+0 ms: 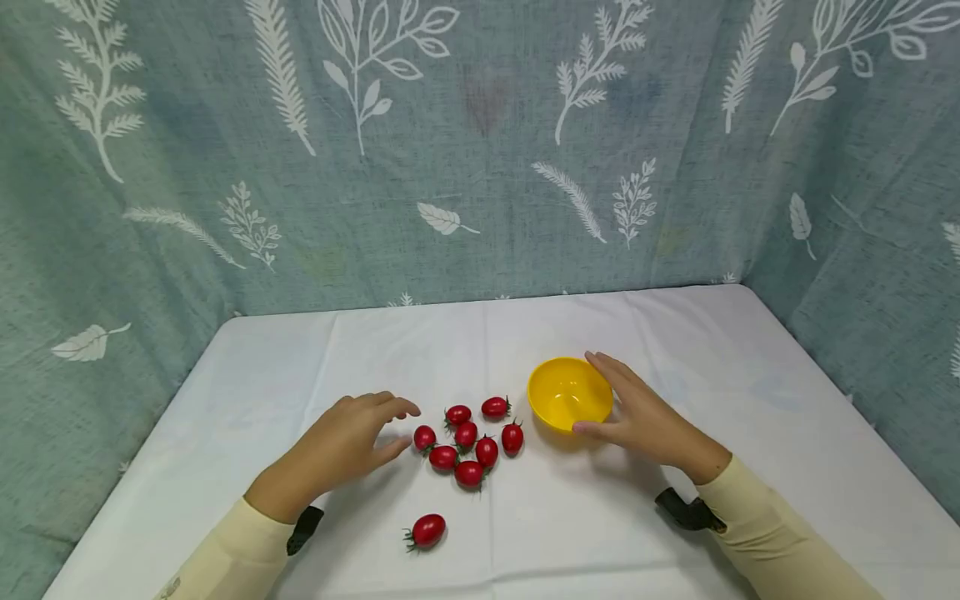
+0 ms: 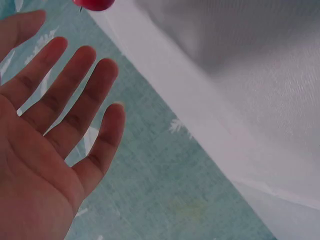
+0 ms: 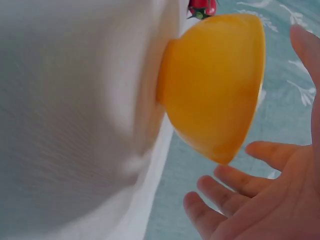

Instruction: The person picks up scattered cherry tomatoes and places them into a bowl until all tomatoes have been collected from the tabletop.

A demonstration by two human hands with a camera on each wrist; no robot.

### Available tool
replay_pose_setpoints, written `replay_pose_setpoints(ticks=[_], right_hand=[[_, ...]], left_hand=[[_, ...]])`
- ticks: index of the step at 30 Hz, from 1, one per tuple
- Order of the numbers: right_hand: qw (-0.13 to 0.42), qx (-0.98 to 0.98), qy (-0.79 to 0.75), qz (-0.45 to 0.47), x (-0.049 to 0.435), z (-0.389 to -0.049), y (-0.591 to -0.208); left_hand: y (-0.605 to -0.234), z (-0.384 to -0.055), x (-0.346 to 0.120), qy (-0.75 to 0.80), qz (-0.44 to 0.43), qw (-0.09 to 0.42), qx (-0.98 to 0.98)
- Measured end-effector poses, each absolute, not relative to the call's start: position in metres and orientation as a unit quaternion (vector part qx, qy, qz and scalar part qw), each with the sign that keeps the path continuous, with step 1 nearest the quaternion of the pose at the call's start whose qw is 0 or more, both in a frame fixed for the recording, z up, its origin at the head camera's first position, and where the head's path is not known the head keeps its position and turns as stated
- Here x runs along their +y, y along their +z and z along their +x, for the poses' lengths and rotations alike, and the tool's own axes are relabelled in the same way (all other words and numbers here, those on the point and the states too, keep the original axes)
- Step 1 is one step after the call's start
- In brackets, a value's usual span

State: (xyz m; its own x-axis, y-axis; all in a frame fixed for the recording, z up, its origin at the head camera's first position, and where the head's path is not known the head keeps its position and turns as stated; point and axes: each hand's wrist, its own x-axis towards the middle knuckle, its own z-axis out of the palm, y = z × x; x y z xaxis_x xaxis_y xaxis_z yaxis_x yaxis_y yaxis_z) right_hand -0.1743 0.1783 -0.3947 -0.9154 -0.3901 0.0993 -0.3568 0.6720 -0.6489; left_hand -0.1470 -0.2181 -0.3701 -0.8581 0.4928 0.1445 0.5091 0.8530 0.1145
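Several red cherry tomatoes with green stems lie in a loose cluster at the middle of the white cloth. Just left of them hovers my left hand, its thumb and fingers spread around nothing, close to the leftmost tomato. The left wrist view shows that palm bare. A yellow bowl stands upright to the right of the cluster, with nothing in it. Around its right side my right hand is spread; in the right wrist view the fingers appear beside the rim, and I cannot tell whether they touch.
One separate cherry tomato lies nearer the front, below the cluster. The table is covered by a white cloth with creases. Green patterned curtains hang behind it and along both sides. Each wrist wears a black strap.
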Motion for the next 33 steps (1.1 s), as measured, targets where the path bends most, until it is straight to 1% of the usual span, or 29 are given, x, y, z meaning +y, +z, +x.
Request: replay_pose_setpoints(ticks=[3, 6, 10, 16, 26, 33], right_hand=[[0.021, 0.908, -0.355, -0.221, 0.177, -0.176, -0.400], [0.026, 0.902, -0.364, -0.230, 0.177, -0.178, -0.404], [0.032, 0.901, -0.368, -0.228, 0.178, -0.179, -0.408], [0.040, 0.906, -0.365, -0.212, 0.180, -0.178, -0.409], [0.060, 0.905, -0.377, -0.189, 0.182, -0.176, -0.406], [0.061, 0.899, -0.384, -0.200, 0.183, -0.177, -0.408]], left_hand=[[-0.374, -0.146, -0.216, -0.073, -0.267, 0.038, -0.960], [-0.380, -0.146, -0.214, -0.070, -0.277, 0.037, -0.958], [-0.386, -0.147, -0.211, -0.066, -0.285, 0.034, -0.956], [-0.389, -0.149, -0.205, -0.054, -0.268, 0.017, -0.962], [-0.392, -0.154, -0.201, -0.042, -0.285, 0.031, -0.957], [-0.394, -0.155, -0.199, -0.046, -0.283, 0.027, -0.958]])
